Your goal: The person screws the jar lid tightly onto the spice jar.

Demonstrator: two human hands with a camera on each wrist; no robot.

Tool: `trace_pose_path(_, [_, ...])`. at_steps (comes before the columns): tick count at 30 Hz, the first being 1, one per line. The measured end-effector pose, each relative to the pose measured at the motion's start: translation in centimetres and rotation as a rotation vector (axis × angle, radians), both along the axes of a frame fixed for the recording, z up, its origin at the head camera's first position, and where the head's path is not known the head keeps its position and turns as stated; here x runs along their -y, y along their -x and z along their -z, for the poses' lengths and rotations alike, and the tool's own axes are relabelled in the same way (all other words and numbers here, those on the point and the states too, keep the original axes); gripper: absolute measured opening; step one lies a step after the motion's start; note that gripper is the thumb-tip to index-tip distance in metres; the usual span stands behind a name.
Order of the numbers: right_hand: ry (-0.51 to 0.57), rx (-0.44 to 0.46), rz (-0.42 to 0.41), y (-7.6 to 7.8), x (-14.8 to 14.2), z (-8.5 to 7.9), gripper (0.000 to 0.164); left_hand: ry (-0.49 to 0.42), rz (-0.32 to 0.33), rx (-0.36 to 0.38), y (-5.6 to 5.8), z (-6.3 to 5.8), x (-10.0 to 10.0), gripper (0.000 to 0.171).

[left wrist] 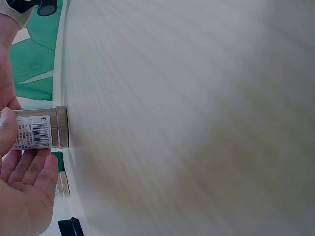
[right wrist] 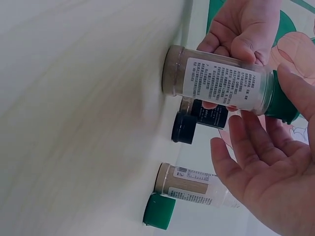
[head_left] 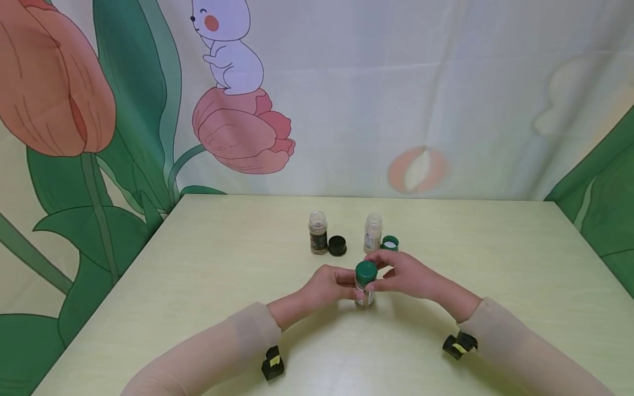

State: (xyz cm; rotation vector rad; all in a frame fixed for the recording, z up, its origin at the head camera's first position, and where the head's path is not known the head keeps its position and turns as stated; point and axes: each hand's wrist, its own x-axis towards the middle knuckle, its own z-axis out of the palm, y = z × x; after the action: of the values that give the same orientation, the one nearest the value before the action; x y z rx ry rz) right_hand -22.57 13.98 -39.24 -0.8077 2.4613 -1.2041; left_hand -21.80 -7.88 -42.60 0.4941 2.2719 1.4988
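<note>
A clear spice jar (head_left: 365, 300) with brown powder and a green cap (head_left: 366, 270) stands upright close over the table in the head view. My left hand (head_left: 321, 287) grips its body from the left. My right hand (head_left: 410, 276) comes from the right, its thumb and fingers around the cap. The jar's white printed label (right wrist: 221, 84) faces the right wrist camera. In that view the right thumb lies along the green cap (right wrist: 282, 98), and the other fingers curl below. A barcode (left wrist: 41, 134) shows on the jar in the left wrist view.
Behind the hands stand an uncapped jar with a black label (head_left: 318, 240) beside its black cap (head_left: 337, 246), and another uncapped jar (head_left: 373, 233) beside a green cap (head_left: 390, 242). A printed curtain (head_left: 346, 110) hangs along the pale table's (head_left: 238, 242) back edge.
</note>
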Motion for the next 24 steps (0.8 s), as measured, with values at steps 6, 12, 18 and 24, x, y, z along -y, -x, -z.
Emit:
trace_pose_path(6, [-0.006,-0.04,0.035,-0.3,0.3,0.2,0.042,-0.011,-0.004,0.005,0.0,0.1,0.0,0.037])
trace_pose_path(12, [-0.037,-0.056,0.075,-0.3,0.3,0.6,0.044,-0.01,-0.003,0.009,-0.1,0.0,0.0,0.037])
trace_pose_path(18, [-0.05,-0.036,0.023,-0.1,-0.2,0.4,0.052,-0.012,-0.002,0.012,0.0,0.1,0.0,0.037])
trace_pose_path(24, [-0.026,0.003,-0.108,0.5,-0.9,-0.5,0.05,-0.009,0.003,0.007,0.1,0.1,0.1,0.038])
